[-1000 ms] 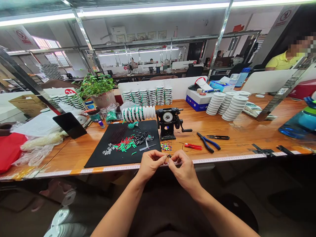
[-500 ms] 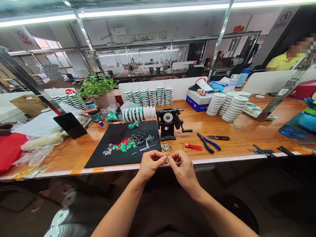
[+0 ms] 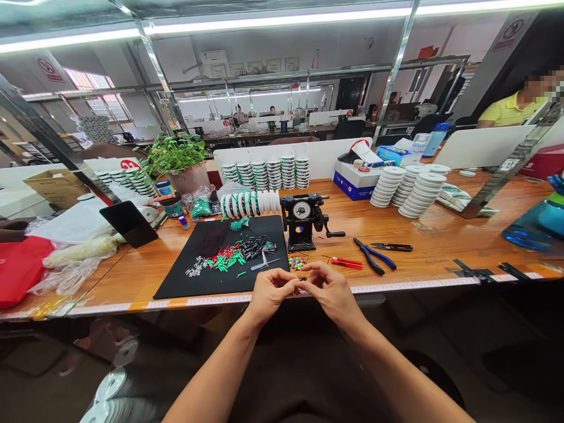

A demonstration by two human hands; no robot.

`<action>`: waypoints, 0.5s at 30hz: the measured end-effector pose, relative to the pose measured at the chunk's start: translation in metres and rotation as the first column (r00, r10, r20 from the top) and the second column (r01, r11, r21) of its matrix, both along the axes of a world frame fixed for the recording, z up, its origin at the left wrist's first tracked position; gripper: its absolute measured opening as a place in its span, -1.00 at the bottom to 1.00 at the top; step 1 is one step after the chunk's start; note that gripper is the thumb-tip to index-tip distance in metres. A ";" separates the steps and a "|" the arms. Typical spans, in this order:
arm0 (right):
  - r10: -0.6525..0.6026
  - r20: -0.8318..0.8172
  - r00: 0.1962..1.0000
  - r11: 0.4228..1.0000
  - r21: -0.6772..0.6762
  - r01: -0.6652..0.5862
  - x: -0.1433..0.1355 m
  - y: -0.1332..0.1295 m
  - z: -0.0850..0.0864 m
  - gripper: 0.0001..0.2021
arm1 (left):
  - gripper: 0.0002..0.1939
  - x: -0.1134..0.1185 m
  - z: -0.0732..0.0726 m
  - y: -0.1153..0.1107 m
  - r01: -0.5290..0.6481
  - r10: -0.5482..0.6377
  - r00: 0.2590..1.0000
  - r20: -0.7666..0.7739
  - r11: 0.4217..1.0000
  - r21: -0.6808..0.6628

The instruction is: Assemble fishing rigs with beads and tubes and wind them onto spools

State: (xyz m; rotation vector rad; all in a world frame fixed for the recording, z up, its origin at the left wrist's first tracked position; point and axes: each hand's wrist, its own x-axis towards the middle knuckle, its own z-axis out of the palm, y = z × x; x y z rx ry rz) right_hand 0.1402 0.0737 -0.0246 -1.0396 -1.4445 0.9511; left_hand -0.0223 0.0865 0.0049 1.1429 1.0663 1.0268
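My left hand (image 3: pixel 272 295) and my right hand (image 3: pixel 331 294) meet at the table's front edge, fingertips pinched together. Between them is a tiny dark piece (image 3: pixel 302 279), too small to name. Just beyond lie colourful beads (image 3: pixel 298 263). To the left, a black mat (image 3: pixel 176 288) carries red and green small tubes (image 3: pixel 229 258), black pieces (image 3: pixel 258 247), silvery bits (image 3: pixel 194 269) and dark strands (image 3: pixel 211 241). Behind my hands stands a hand-cranked winding machine (image 3: pixel 303 226) with a dial, a row of white spools (image 3: pixel 251 203) on its shaft.
Blue-handled pliers (image 3: pixel 374 258), black snips (image 3: pixel 392 247) and a red tube (image 3: pixel 347 263) lie right. White spool stacks (image 3: pixel 422 194), a box (image 3: pixel 356 179) and filled spools (image 3: pixel 267 173) stand behind. A phone (image 3: pixel 127 223) and plant (image 3: pixel 178 155) are left. A person in yellow (image 3: pixel 502 111) sits far right.
My right hand has turned slightly, its fingers closing in nearer to my left fingertips. More of the dark piece shows between them. The whole view has shifted slightly.
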 end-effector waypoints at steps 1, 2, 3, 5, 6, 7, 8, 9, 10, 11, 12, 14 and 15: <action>0.021 0.072 0.997 0.998 0.060 -0.026 0.005 0.004 0.003 -0.63 | -0.61 0.000 -0.001 0.000 0.004 -0.005 1.000 0.001 1.000 0.006; 0.034 0.144 0.989 0.991 0.121 -0.051 0.010 0.008 0.006 -0.67 | -0.62 0.000 -0.002 0.001 0.010 -0.010 1.000 0.004 1.000 0.012; 0.046 0.203 0.978 0.982 0.170 -0.082 0.014 0.012 0.009 -0.71 | -0.63 -0.001 -0.002 0.001 0.017 -0.017 1.000 0.008 1.000 0.017; 0.110 0.265 0.958 0.964 0.206 -0.168 0.020 0.020 0.015 -0.77 | -0.64 -0.001 -0.004 0.001 0.031 -0.031 0.999 0.015 0.999 0.022; 0.159 0.273 0.949 0.956 0.196 -0.217 0.021 0.024 0.017 -0.78 | -0.64 -0.001 -0.005 0.001 0.035 -0.035 0.999 0.016 0.999 0.024; 0.202 0.271 0.941 0.949 0.183 -0.257 0.022 0.028 0.019 -0.77 | -0.64 -0.001 -0.005 0.001 0.037 -0.038 0.999 0.014 0.999 0.026; 0.237 0.262 0.936 0.944 0.166 -0.285 0.023 0.031 0.020 -0.74 | -0.65 -0.001 -0.005 0.001 0.037 -0.038 0.999 0.010 0.999 0.028; 0.265 0.250 0.931 0.941 0.144 -0.307 0.022 0.034 0.021 -0.71 | -0.65 -0.001 -0.005 0.001 0.039 -0.039 0.999 0.005 0.999 0.027; 0.293 0.233 0.927 0.939 0.112 -0.325 0.022 0.036 0.021 -0.69 | -0.65 -0.001 -0.005 0.001 0.040 -0.040 0.999 0.000 0.999 0.027; 0.323 0.212 0.922 0.936 0.070 -0.344 0.022 0.038 0.022 -0.67 | -0.65 -0.001 -0.005 0.001 0.042 -0.042 0.999 -0.005 0.999 0.028; 0.357 0.188 0.915 0.930 0.022 -0.367 0.021 0.040 0.023 -0.65 | -0.65 -0.001 -0.006 0.001 0.043 -0.043 0.999 -0.009 0.999 0.028; 0.429 0.136 0.893 0.903 -0.068 -0.423 0.021 0.043 0.025 -0.65 | -0.65 -0.001 -0.006 0.001 0.044 -0.044 0.999 -0.014 0.999 0.031; 0.460 0.111 0.881 0.887 -0.097 -0.451 0.021 0.044 0.026 -0.65 | -0.66 -0.001 -0.007 0.001 0.046 -0.045 0.999 -0.017 0.998 0.034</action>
